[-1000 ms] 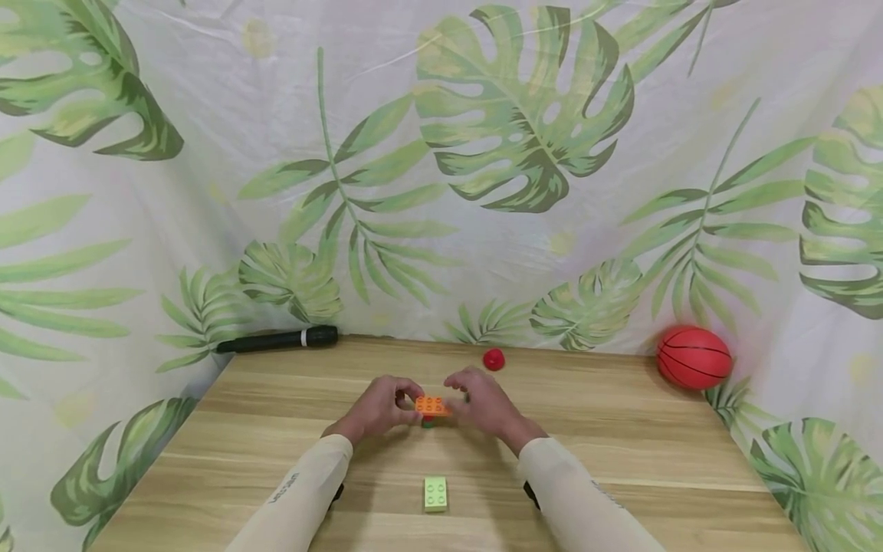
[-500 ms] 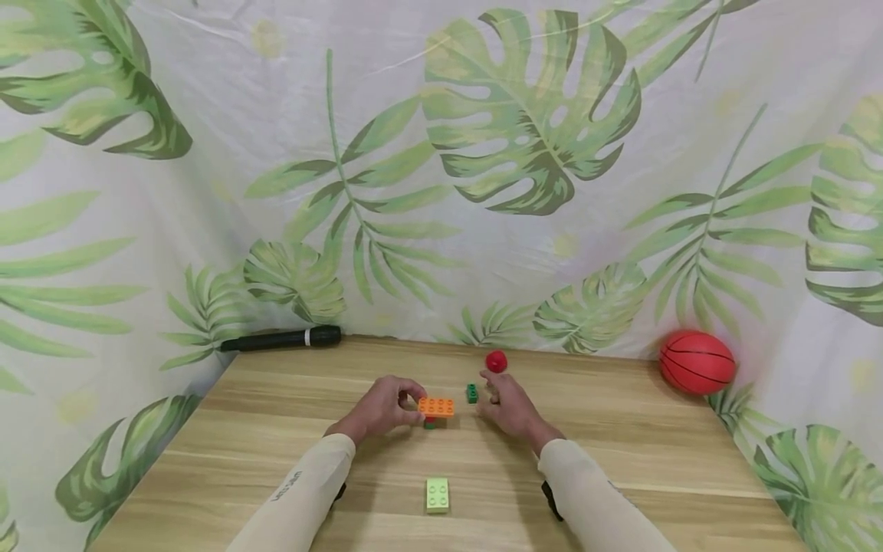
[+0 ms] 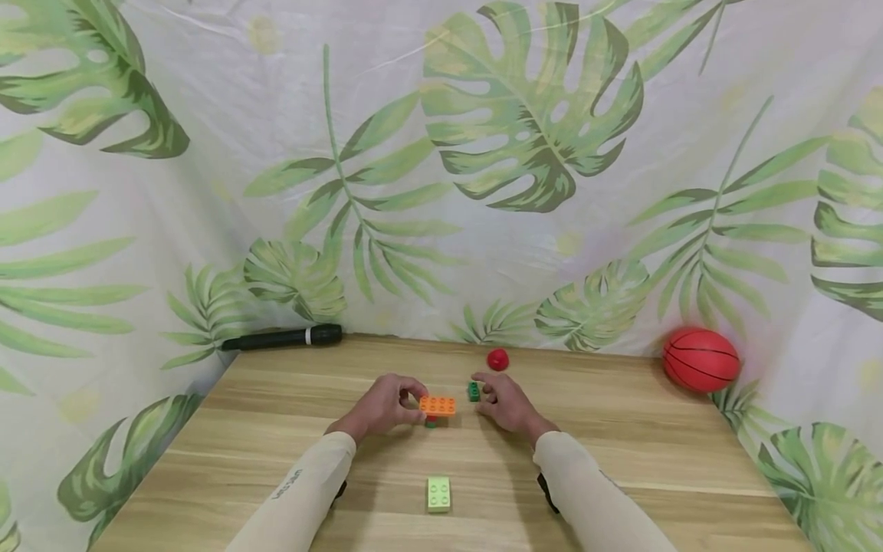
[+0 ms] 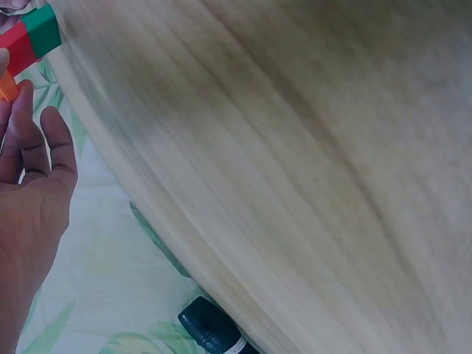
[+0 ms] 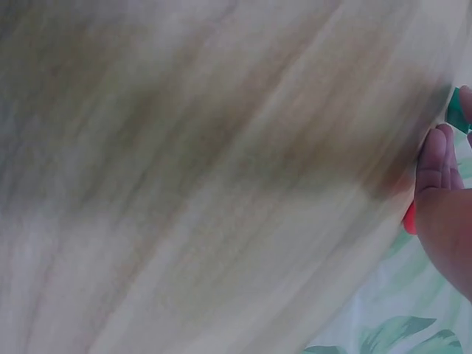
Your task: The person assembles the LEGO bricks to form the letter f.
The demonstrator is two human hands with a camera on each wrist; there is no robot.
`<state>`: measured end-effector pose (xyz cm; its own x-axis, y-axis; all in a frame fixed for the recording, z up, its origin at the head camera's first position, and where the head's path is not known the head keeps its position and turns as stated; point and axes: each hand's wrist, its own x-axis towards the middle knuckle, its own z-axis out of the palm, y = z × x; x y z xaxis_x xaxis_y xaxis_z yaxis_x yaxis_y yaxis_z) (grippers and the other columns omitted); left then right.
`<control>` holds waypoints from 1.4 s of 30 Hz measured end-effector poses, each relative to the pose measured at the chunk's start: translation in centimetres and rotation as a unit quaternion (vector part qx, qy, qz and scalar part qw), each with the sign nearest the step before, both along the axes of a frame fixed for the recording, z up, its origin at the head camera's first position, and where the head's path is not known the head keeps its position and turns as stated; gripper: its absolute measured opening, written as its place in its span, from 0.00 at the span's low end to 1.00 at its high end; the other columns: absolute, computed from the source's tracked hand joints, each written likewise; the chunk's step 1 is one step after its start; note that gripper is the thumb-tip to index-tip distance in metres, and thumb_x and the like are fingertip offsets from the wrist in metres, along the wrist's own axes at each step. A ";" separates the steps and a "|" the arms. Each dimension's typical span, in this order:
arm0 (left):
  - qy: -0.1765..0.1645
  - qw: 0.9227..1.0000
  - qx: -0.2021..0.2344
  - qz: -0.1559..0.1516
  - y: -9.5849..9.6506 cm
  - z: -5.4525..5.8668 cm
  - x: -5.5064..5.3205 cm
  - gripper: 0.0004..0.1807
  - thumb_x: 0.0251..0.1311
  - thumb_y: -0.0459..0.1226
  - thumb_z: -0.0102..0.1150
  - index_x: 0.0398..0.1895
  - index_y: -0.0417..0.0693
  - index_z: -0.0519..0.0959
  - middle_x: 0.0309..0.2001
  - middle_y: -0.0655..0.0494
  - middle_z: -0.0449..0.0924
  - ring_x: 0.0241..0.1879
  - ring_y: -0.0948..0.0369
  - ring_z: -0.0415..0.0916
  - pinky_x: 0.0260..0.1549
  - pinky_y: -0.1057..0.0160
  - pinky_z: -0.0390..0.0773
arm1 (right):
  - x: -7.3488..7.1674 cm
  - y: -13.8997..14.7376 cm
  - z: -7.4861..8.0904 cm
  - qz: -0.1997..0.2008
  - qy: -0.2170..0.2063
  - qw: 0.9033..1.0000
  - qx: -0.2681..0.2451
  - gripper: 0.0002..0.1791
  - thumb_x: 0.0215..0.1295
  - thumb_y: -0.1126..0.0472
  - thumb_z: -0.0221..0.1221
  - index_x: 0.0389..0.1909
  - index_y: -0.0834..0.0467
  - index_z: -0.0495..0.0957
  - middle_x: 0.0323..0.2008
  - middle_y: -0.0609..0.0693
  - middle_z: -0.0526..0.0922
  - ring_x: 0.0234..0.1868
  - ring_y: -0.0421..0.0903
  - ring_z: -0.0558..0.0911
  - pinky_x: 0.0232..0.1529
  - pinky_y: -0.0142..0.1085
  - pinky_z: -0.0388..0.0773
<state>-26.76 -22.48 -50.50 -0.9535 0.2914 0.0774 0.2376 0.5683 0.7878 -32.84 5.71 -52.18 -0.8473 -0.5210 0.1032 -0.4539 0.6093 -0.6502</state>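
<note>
The left hand (image 3: 389, 400) pinches an orange brick (image 3: 438, 405) by its end; a red brick (image 4: 16, 46) and bottom green brick (image 4: 43, 31) sit beneath it. The right hand (image 3: 509, 402) bends its fingers at a loose green brick (image 3: 473, 392); whether they pinch it cannot be told. A lime brick (image 3: 438, 494) lies nearer than both hands' fingers.

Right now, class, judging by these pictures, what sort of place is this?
Probably a makeshift indoor play or filming corner: a pale hanging sheet printed with green leaves, a wood-grain tabletop before it, and an orange rectangular studded plastic toy brick.
</note>
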 end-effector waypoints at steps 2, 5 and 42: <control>-0.001 1.000 0.001 0.001 0.0 0.0 0.0 0.10 0.59 0.32 0.78 0.43 0.48 0.89 0.41 0.54 0.86 0.33 0.60 0.68 0.31 0.67 0.69 | 0.0 -0.1 -0.1 -0.006 0.003 1.000 0.000 0.28 0.67 0.70 0.71 0.68 0.65 0.79 0.50 0.63 0.84 0.44 0.48 0.82 0.56 0.52 0.81; 0.000 1.000 0.002 0.002 0.0 0.1 0.0 0.10 0.59 0.32 0.78 0.43 0.48 0.89 0.42 0.54 0.86 0.34 0.60 0.69 0.31 0.67 0.69 | 0.0 -0.2 -0.3 -0.019 0.003 1.000 -0.001 0.24 0.67 0.69 0.71 0.63 0.62 0.82 0.49 0.62 0.84 0.43 0.48 0.80 0.54 0.49 0.81; 0.005 1.000 -0.011 0.008 0.1 -0.1 0.2 0.10 0.60 0.32 0.77 0.43 0.48 0.89 0.43 0.54 0.87 0.34 0.59 0.69 0.31 0.68 0.69 | 1.0 -0.2 -0.2 -0.050 -0.017 0.998 -0.017 0.14 0.66 0.68 0.72 0.51 0.60 0.84 0.46 0.57 0.82 0.43 0.47 0.80 0.48 0.42 0.79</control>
<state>-26.52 -22.43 -50.56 -0.9575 0.2769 0.0807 0.2354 0.5888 0.7733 -31.83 5.56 -52.42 -0.8982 -0.4301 0.0907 -0.3697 0.6276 -0.6852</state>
